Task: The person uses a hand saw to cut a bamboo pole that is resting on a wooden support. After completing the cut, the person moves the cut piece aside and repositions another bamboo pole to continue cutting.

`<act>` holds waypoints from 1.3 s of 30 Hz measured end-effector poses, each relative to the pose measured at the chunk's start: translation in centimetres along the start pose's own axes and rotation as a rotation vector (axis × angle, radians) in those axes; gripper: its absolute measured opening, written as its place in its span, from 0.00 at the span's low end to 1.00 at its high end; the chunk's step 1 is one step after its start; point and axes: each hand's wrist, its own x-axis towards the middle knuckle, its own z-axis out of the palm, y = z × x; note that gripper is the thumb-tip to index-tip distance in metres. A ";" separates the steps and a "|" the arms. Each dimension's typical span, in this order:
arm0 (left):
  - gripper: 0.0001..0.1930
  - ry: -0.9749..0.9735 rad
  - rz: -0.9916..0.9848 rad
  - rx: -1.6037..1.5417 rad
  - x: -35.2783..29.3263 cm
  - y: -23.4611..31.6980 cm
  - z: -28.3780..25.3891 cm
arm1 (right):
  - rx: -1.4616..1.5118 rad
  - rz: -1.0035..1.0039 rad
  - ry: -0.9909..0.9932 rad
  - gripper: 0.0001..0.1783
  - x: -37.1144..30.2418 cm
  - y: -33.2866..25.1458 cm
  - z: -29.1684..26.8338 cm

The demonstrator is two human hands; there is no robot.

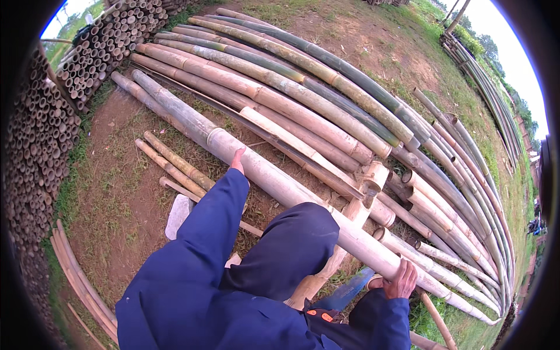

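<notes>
A long, thick, pale bamboo pole (280, 184) lies slantwise before me, from the upper left to the lower right, close against my bent knee (303, 233). My left hand (238, 159) grips its near side beyond the knee. The thumb shows along the pole, while the other fingers are hidden beneath it. My right hand (401, 281) is wrapped over the pole farther down to the right, its fingers curled across the top. Under the pole, by the knee, a pale wooden or bamboo support (357, 211) runs crosswise.
Many bamboo poles (291, 96) lie side by side beyond mine, some green, some tan. Stacked bamboo ends (44, 146) rise on the left. Shorter bamboo pieces (178, 162) and a whitish stone-like block (178, 216) are on the ground at my left. A blue object (347, 290) shows below the pole.
</notes>
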 end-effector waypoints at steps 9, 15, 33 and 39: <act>0.42 -0.037 -0.058 0.028 -4.8 0.7 6.4 | -0.006 0.066 -0.078 0.51 -2.9 3.9 2.1; 0.41 -0.182 0.006 0.198 -0.1 3.4 14.1 | 0.067 0.141 -0.072 0.52 0.8 1.3 -0.4; 0.44 -0.760 0.470 0.792 3.0 6.0 11.7 | -0.237 0.054 0.014 0.44 39.8 4.7 -0.3; 0.39 -0.518 0.511 0.987 1.7 8.6 3.6 | -0.154 0.291 0.332 0.50 50.1 1.0 4.4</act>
